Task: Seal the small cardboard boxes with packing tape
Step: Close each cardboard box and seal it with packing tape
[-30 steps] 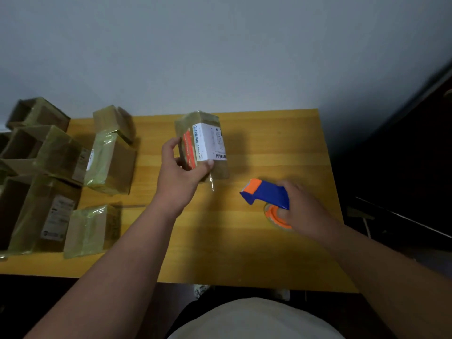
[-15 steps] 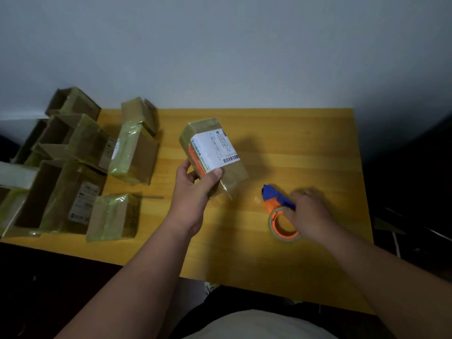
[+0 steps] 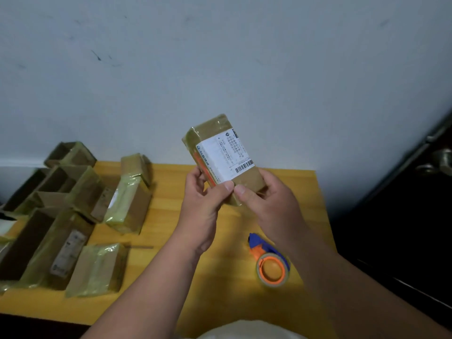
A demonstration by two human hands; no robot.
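white label [image 3: 225, 157] on the held box [image 3: 220, 155] carries a barcode; its print is too small to read.

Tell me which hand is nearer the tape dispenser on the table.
Right. The right hand holds the labelled box above and just behind the tape dispenser; the left hand holds the same box farther to the left.

Grey wall [image 3: 220, 57]; yellow wooden table [image 3: 315, 192]
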